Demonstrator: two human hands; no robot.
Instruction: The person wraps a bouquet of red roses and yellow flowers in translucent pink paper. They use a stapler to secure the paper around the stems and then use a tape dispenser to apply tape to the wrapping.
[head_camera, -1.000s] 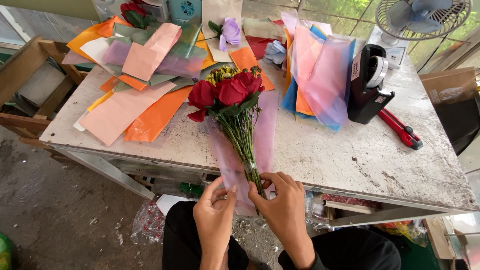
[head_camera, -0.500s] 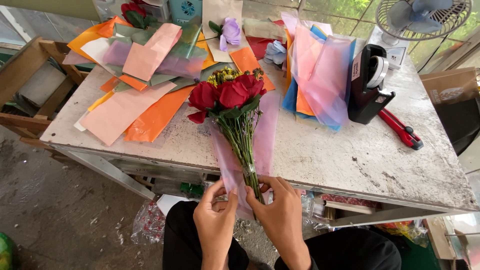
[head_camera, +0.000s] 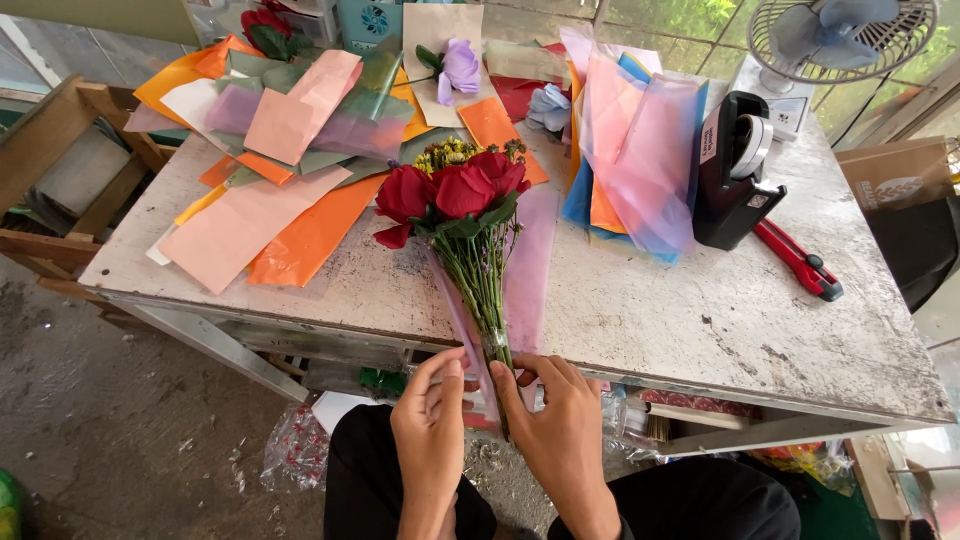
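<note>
Left hand (head_camera: 432, 425) and right hand (head_camera: 556, 430) pinched around bouquet (head_camera: 462, 205) stems and pink wrap (head_camera: 525, 270) at table (head_camera: 690, 320) edge. Red roses, green stems, flat on tabletop. Scuffed white surface, coloured paper sheets (head_camera: 280, 190), tape dispenser (head_camera: 735, 170), fan (head_camera: 835, 35) behind.

Brown paper bag (head_camera: 893, 178) at table's right

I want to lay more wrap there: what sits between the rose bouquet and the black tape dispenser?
In the head view, a stack of pink, blue and orange sheets lies between bouquet and tape dispenser.
</note>
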